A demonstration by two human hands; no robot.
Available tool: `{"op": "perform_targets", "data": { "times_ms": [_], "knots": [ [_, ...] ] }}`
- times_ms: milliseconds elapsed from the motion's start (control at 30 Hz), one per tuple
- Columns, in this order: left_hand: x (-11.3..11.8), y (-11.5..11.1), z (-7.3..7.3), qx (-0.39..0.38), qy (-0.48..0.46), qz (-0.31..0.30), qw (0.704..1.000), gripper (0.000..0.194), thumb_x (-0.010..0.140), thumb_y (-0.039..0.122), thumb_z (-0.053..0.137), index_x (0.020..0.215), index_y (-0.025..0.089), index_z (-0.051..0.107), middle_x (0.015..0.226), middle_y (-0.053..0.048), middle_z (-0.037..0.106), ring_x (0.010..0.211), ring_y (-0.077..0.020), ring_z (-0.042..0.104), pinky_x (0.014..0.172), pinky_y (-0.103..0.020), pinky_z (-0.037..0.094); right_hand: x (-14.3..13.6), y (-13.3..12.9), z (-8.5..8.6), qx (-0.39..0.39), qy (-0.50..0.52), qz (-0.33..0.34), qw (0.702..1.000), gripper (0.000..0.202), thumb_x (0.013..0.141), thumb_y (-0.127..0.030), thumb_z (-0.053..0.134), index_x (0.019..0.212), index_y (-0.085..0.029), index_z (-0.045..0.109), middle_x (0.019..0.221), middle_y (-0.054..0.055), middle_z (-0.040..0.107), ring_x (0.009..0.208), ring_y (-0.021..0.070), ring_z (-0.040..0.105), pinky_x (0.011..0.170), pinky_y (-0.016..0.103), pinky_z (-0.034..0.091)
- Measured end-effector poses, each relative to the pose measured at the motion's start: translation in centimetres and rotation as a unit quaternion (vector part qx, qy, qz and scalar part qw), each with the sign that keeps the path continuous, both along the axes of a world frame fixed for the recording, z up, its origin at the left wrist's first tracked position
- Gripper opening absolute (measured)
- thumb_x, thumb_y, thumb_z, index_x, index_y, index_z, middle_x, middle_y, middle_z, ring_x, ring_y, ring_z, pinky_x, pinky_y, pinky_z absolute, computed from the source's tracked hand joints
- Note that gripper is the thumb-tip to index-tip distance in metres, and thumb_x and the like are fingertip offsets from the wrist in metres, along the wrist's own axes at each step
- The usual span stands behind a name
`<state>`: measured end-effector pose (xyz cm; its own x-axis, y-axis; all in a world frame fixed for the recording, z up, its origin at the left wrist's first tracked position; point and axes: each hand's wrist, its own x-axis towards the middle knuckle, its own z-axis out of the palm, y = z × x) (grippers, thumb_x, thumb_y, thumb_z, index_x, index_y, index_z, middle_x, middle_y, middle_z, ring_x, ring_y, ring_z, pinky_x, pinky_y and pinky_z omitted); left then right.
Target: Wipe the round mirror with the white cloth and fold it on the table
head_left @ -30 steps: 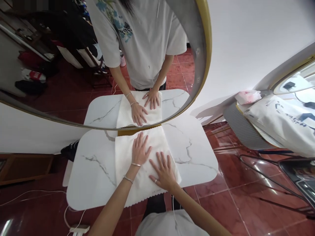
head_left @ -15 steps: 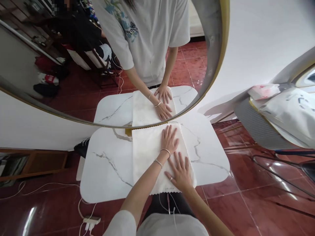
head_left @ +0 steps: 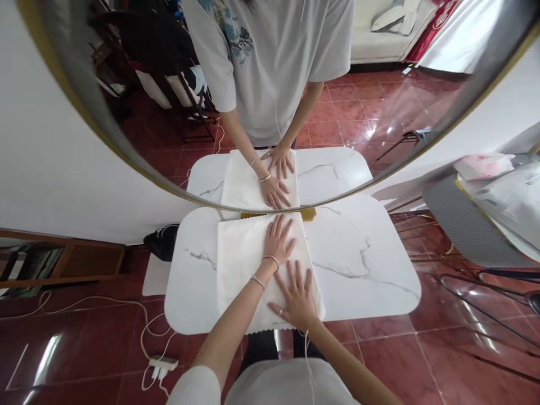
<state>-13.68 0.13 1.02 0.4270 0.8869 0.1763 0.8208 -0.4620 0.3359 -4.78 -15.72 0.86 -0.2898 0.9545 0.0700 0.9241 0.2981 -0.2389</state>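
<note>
A white cloth (head_left: 238,253) with scalloped edges lies flat across the middle of the marble-patterned table (head_left: 363,292). My left hand (head_left: 278,242), with two bracelets at the wrist, rests palm down on the far right part of the cloth, fingers stretched forward. Nearer to me, my right hand (head_left: 297,298) lies flat by the cloth's right edge, its fingers spread and a ring on one of them. Both palms press on the fabric and neither grasps it. The undersides of the hands are hidden.
A large round mirror (head_left: 270,191) with a gold rim stands at the table's back edge and reflects my arms. Right of the table is a grey chair (head_left: 468,225) with plastic bags (head_left: 514,191). A power strip (head_left: 164,363) with cables lies on the red floor at left.
The camera view has turned, so more of the mirror shows on the right. On the cloth, both hands keep nearly the same flat pose, and the cloth sits slightly further left on the table.
</note>
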Motion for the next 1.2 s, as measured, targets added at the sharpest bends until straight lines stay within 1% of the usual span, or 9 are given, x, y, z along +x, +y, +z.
{"op": "perform_targets", "data": {
  "times_ms": [133, 267, 400, 500, 600, 700, 900, 1100, 1200],
  "knots": [
    [-5.0, 0.0, -0.1, 0.001, 0.001, 0.000, 1.000, 0.063, 0.092, 0.036, 0.049, 0.150, 0.021, 0.029, 0.161, -0.010, 0.018, 0.149, -0.0252, 0.012, 0.120, -0.046, 0.017, -5.2, 0.1, 0.1, 0.001, -0.007, -0.002, 1.000, 0.092, 0.081, -0.072, 0.050, 0.154, -0.028, 0.015, 0.160, 0.017, 0.011, 0.145, 0.0460, 0.004, 0.108, 0.071, 0.011],
    [-8.0, 0.1, 0.0, -0.006, 0.000, -0.002, 1.000, 0.064, 0.092, 0.038, 0.050, 0.150, 0.022, 0.029, 0.161, -0.011, 0.018, 0.149, -0.0261, 0.013, 0.120, -0.048, 0.018, -9.3, -0.2, 0.0, 0.009, -0.014, -0.011, 1.000, 0.091, 0.081, -0.071, 0.051, 0.154, -0.026, 0.020, 0.160, 0.017, 0.010, 0.144, 0.0470, 0.005, 0.108, 0.071, 0.011],
    [-10.0, 0.2, 0.1, -0.020, -0.008, -0.017, 1.000, 0.060, 0.093, 0.038, 0.048, 0.149, 0.022, 0.032, 0.161, -0.010, 0.019, 0.149, -0.0251, 0.014, 0.119, -0.048, 0.021, -10.0, -0.4, -0.2, 0.025, -0.007, -0.026, 0.999, 0.080, 0.087, -0.064, 0.049, 0.153, -0.028, 0.023, 0.161, 0.014, 0.013, 0.145, 0.0424, 0.012, 0.110, 0.067, 0.014],
    [-12.9, 0.1, 0.1, -0.026, -0.002, 0.048, 0.999, 0.050, 0.096, 0.035, 0.042, 0.145, 0.025, 0.039, 0.160, -0.008, 0.022, 0.148, -0.0252, 0.016, 0.119, -0.049, 0.020, -9.0, 0.8, -0.4, 0.048, 0.006, -0.072, 0.996, 0.067, 0.096, -0.050, 0.040, 0.154, -0.028, 0.016, 0.156, 0.010, 0.030, 0.142, 0.0321, 0.028, 0.110, 0.055, 0.026],
    [-16.5, 0.0, 0.1, -0.042, 0.034, 0.099, 0.994, 0.051, 0.096, 0.038, 0.041, 0.146, 0.026, 0.039, 0.159, -0.010, 0.025, 0.148, -0.0273, 0.019, 0.118, -0.053, 0.019, -8.5, 3.8, -0.6, 0.087, 0.011, -0.130, 0.988, 0.065, 0.099, -0.041, 0.037, 0.155, -0.024, 0.010, 0.155, 0.012, 0.032, 0.141, 0.0297, 0.032, 0.108, 0.049, 0.032],
    [-18.7, 0.1, 0.1, -0.039, 0.061, 0.107, 0.992, 0.055, 0.096, 0.043, 0.041, 0.148, 0.028, 0.034, 0.160, -0.008, 0.024, 0.148, -0.0271, 0.018, 0.119, -0.054, 0.017, -9.3, 7.8, -0.9, 0.113, 0.010, -0.096, 0.989, 0.066, 0.099, -0.039, 0.038, 0.155, -0.022, 0.009, 0.159, 0.012, 0.020, 0.145, 0.0290, 0.023, 0.113, 0.049, 0.026],
    [-19.0, 2.6, 0.1, -0.037, 0.055, 0.140, 0.988, 0.059, 0.095, 0.052, 0.038, 0.149, 0.028, 0.032, 0.160, -0.007, 0.022, 0.149, -0.0260, 0.015, 0.119, -0.053, 0.015, -11.7, 13.9, -1.4, 0.131, 0.009, -0.044, 0.990, 0.067, 0.098, -0.039, 0.035, 0.155, -0.016, 0.007, 0.159, 0.013, 0.021, 0.147, 0.0273, 0.019, 0.116, 0.048, 0.022],
    [-19.8, 7.3, 0.1, -0.034, 0.037, 0.149, 0.987, 0.058, 0.095, 0.051, 0.039, 0.147, 0.028, 0.035, 0.159, -0.007, 0.026, 0.148, -0.0257, 0.018, 0.120, -0.051, 0.011, -13.7, 18.8, -1.2, 0.092, -0.031, -0.078, 0.992, 0.061, 0.097, -0.042, 0.033, 0.149, -0.010, 0.033, 0.152, 0.019, 0.035, 0.139, 0.0369, 0.030, 0.110, 0.054, 0.025],
    [-20.1, 9.2, 0.1, -0.041, 0.039, 0.139, 0.989, 0.053, 0.096, 0.047, 0.037, 0.145, 0.027, 0.040, 0.156, -0.008, 0.032, 0.146, -0.0252, 0.024, 0.120, -0.050, 0.011, -15.0, 21.6, -0.6, 0.053, -0.042, -0.100, 0.993, 0.058, 0.098, -0.041, 0.030, 0.149, -0.012, 0.035, 0.146, 0.020, 0.042, 0.132, 0.0410, 0.036, 0.105, 0.060, 0.027]
  ]
}}
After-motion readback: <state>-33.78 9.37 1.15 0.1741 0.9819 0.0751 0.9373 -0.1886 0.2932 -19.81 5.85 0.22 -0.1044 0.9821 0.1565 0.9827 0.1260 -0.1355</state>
